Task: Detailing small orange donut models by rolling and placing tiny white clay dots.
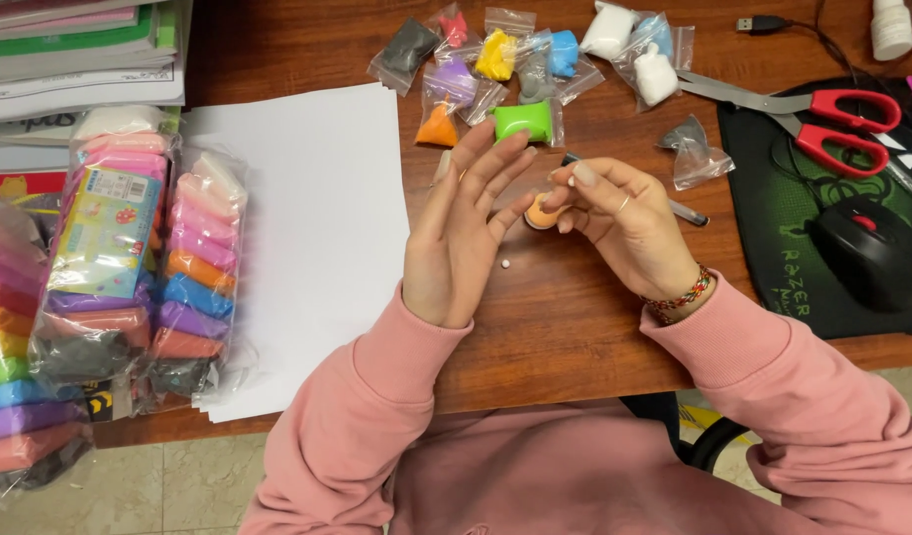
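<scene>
Right hand pinching orange clay ball near desk centre. Left hand open, fingers extended, thumb touching ball. Tiny white bead just below, on desk. Pen behind right hand. Clay bags along far edge; scissors toward far right corner; paper left.

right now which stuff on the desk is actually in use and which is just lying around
In use: left hand, right hand, orange clay piece, tiny white ball.
Lying about: clay bags, scissors, mouse, white paper, clay packs.
</scene>
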